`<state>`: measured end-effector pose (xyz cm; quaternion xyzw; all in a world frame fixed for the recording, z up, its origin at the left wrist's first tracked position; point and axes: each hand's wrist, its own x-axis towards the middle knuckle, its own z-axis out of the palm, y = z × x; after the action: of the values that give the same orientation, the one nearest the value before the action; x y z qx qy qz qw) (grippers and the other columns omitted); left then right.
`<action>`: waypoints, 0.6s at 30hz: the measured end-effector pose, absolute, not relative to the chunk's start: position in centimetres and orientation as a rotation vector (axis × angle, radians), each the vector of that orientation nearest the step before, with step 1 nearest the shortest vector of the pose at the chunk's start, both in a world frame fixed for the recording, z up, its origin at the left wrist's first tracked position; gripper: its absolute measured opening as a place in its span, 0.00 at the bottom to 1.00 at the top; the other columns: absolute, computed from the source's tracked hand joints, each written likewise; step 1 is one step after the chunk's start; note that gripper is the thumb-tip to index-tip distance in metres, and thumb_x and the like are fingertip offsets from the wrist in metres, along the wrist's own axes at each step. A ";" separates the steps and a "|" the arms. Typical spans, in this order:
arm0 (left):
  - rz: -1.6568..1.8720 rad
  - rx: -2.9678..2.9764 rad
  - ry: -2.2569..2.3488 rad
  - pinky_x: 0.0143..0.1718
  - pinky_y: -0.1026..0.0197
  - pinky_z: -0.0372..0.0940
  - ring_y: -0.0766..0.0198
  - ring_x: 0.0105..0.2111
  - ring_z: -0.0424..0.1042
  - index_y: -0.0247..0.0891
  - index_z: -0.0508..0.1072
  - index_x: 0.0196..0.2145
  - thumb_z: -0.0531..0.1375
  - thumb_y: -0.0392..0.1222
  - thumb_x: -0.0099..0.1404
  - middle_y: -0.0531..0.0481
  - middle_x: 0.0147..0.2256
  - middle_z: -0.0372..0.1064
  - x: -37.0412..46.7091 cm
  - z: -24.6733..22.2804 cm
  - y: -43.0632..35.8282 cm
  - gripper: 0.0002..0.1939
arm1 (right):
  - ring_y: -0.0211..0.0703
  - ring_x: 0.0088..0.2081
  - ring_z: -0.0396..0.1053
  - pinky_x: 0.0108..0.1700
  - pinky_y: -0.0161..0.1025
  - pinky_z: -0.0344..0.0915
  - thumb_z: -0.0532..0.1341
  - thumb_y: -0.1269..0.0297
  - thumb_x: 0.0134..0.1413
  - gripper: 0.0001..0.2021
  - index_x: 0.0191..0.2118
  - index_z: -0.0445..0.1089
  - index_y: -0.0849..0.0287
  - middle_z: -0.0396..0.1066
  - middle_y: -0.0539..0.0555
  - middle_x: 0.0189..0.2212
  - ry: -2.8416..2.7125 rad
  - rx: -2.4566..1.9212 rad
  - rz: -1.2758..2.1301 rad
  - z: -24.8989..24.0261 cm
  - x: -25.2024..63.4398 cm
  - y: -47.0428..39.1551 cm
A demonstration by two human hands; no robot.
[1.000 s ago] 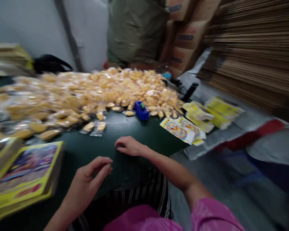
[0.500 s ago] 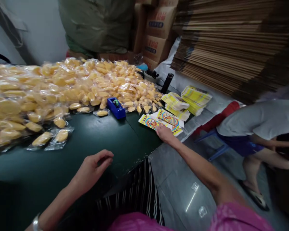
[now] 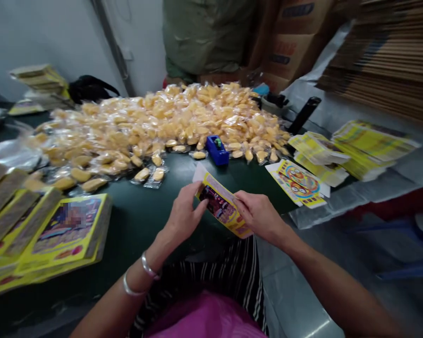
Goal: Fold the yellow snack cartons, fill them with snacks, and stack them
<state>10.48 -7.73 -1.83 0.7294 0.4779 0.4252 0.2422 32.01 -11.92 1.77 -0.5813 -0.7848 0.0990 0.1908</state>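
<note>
At near left, yellow boxes (image 3: 61, 234) lie stacked, thick-sided and apparently made up. Farther off, wrapped yellow pieces (image 3: 162, 124) heap across the dark table (image 3: 141, 211), loose and outside any box. Near the middle, the left hand (image 3: 184, 213) pinches the far-left end of a printed carton (image 3: 221, 206); the right hand (image 3: 262, 216) grips its right edge — it looks flat, a white flap out, so seemingly barely begun. Beyond sits a blue tape dispenser (image 3: 217, 152). At right, more flat cartons (image 3: 298, 183) lie untouched.
</note>
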 end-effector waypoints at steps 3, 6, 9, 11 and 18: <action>1.149 1.636 1.276 0.43 0.54 0.68 0.58 0.37 0.72 0.37 0.73 0.43 0.61 0.45 0.57 0.47 0.38 0.75 9.2 -2.3 -7.1 0.16 | 0.43 0.31 0.71 0.33 0.36 0.57 0.49 0.66 0.67 0.12 0.36 0.69 0.59 0.75 0.55 0.30 -2.280 -1.684 0.250 2.4 30.0 -10.6; 1.050 1.437 1.135 0.34 0.61 0.66 0.63 0.29 0.68 0.37 0.72 0.29 0.63 0.49 0.54 0.53 0.27 0.70 7.1 -1.8 -6.4 0.12 | 0.41 0.29 0.68 0.31 0.36 0.55 0.51 0.65 0.67 0.13 0.34 0.69 0.59 0.73 0.55 0.28 -2.442 -1.709 0.370 4.0 28.6 -9.0; 0.983 1.406 1.058 0.35 0.61 0.65 0.64 0.29 0.66 0.37 0.71 0.25 0.64 0.49 0.52 0.54 0.26 0.69 5.0 -1.1 -6.1 0.12 | 0.37 0.25 0.63 0.28 0.34 0.54 0.53 0.59 0.66 0.16 0.28 0.68 0.59 0.68 0.50 0.23 -2.581 -1.501 0.898 5.5 27.5 -6.8; 0.972 1.372 1.021 0.36 0.61 0.66 0.64 0.29 0.66 0.38 0.71 0.26 0.64 0.48 0.52 0.54 0.26 0.69 3.9 -1.0 -6.1 0.11 | 0.37 0.27 0.64 0.28 0.33 0.58 0.56 0.54 0.63 0.17 0.29 0.69 0.60 0.68 0.49 0.24 -2.456 -1.356 1.408 5.7 26.8 -5.1; 0.914 1.236 0.914 0.33 0.62 0.66 0.65 0.28 0.68 0.37 0.68 0.24 0.66 0.48 0.53 0.55 0.26 0.69 2.1 -3.2 -6.9 0.13 | 0.43 0.41 0.73 0.39 0.36 0.71 0.74 0.53 0.38 0.33 0.52 0.70 0.59 0.74 0.55 0.45 -1.670 -1.162 2.520 0.9 25.0 -2.3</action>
<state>2.09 -6.95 -3.16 0.5389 0.3983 0.3986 0.6262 25.00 -2.32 0.89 -0.3585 -0.5150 0.7771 -0.0484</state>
